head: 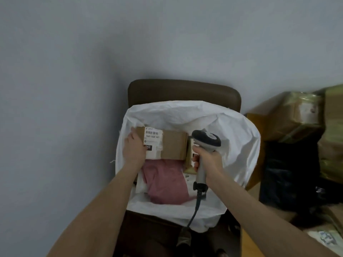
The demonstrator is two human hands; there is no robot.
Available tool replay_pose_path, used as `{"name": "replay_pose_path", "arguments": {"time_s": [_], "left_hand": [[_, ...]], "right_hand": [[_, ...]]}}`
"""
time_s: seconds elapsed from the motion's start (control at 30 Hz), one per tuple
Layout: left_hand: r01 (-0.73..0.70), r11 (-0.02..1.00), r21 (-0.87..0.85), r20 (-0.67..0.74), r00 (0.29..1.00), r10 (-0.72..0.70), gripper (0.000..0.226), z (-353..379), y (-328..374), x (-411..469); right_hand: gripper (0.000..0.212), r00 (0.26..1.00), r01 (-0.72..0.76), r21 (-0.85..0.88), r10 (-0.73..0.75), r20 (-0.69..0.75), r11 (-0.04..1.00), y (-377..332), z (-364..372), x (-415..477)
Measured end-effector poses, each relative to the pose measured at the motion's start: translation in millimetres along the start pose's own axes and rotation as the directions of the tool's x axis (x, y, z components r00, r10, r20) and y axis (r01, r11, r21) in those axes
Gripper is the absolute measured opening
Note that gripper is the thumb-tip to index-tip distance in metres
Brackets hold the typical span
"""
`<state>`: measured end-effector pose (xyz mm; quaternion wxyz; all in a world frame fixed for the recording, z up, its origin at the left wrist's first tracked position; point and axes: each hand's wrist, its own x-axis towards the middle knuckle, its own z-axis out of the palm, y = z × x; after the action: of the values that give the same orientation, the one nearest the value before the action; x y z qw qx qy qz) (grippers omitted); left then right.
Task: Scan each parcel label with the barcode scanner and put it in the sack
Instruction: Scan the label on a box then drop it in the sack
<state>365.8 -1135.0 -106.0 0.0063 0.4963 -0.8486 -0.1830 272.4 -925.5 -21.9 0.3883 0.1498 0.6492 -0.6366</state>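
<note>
Head view: left hand (134, 147) grips a labelled cardboard box (168, 144) inside the white sack (239, 138), above a pink parcel (163, 182). Right hand (208, 163) is wrapped round the scanner (206, 141). Likely midway through; a pile of parcels (297, 115) waits at right.
</note>
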Motion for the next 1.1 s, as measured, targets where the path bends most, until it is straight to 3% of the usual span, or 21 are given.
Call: {"name": "replay_pose_path", "arguments": {"time_s": [0.07, 0.17, 0.2, 0.27, 0.33, 0.37, 0.43, 0.53, 0.6, 0.67, 0.77, 0.93, 1.0, 1.1], "left_hand": [[-0.09, 0.988, 0.129, -0.076, 0.992, 0.1, 0.093, 14, -1, -7], [-0.149, 0.988, 0.043, -0.023, 0.988, 0.15, 0.102, 30, 1, -18], [-0.136, 0.991, -0.011, -0.017, 0.991, 0.136, 0.096, 32, 1, -19], [-0.078, 0.992, -0.103, -0.174, 0.983, 0.059, 0.068, 29, -3, -11], [0.094, 0.973, -0.212, -0.287, 0.945, -0.153, 0.049, 14, -14, 4], [0.189, 0.946, -0.265, -0.261, 0.93, -0.259, 0.048, 8, -26, 15], [0.337, 0.874, -0.349, -0.08, 0.919, -0.386, 0.062, 2, -52, 35], [0.465, 0.724, -0.509, 0.259, 0.885, -0.386, 0.074, 3, -70, 44], [0.5, 0.586, -0.638, 0.327, 0.864, -0.382, 0.055, 1, -71, 46], [0.446, 0.482, -0.754, 0.254, 0.875, -0.411, 0.042, -11, -72, 52], [0.228, 0.541, -0.809, -0.071, 0.877, -0.475, 0.025, -49, -77, 65], [-0.037, 0.666, -0.745, -0.446, 0.77, -0.457, 0.018, -102, -76, 73], [-0.031, 0.718, -0.696, -0.469, 0.776, -0.422, 0.021, -101, -79, 67], [0.031, 0.765, -0.643, -0.36, 0.87, -0.338, 0.047, -93, -84, 52]], "right_hand": [[0.016, 1.0, -0.026, -0.023, 0.026, -0.005, 0.999, 9, 4, 11], [0.017, 0.998, -0.053, -0.054, 0.054, 0.012, 0.997, 22, 12, 24], [0.018, 0.998, -0.064, -0.068, 0.066, 0.022, 0.996, 26, 16, 27], [0.017, 0.995, -0.078, -0.109, 0.084, 0.049, 0.991, 34, 24, 35], [0.01, 0.996, -0.048, -0.137, 0.057, 0.066, 0.989, 42, 32, 45], [0.014, 0.997, -0.013, -0.162, 0.026, 0.079, 0.987, 45, 38, 50], [0.034, 0.992, 0.048, -0.231, -0.018, 0.128, 0.972, 51, 52, 60], [0.037, 0.973, 0.088, -0.33, -0.011, 0.229, 0.94, 66, 76, 76], [0.034, 0.964, 0.11, -0.416, 0.004, 0.266, 0.903, 82, 88, 87], [0.038, 0.96, 0.143, -0.478, -0.004, 0.281, 0.867, 94, 97, 94], [0.062, 0.943, 0.221, -0.544, -0.037, 0.33, 0.81, 101, 117, 102], [0.113, 0.927, 0.2, -0.641, 0.069, 0.368, 0.741, 118, 160, 151], [0.116, 0.908, 0.2, -0.665, 0.12, 0.402, 0.719, 117, 178, 154], [0.091, 0.896, 0.199, -0.671, 0.144, 0.42, 0.714, 107, 191, 145]]}}
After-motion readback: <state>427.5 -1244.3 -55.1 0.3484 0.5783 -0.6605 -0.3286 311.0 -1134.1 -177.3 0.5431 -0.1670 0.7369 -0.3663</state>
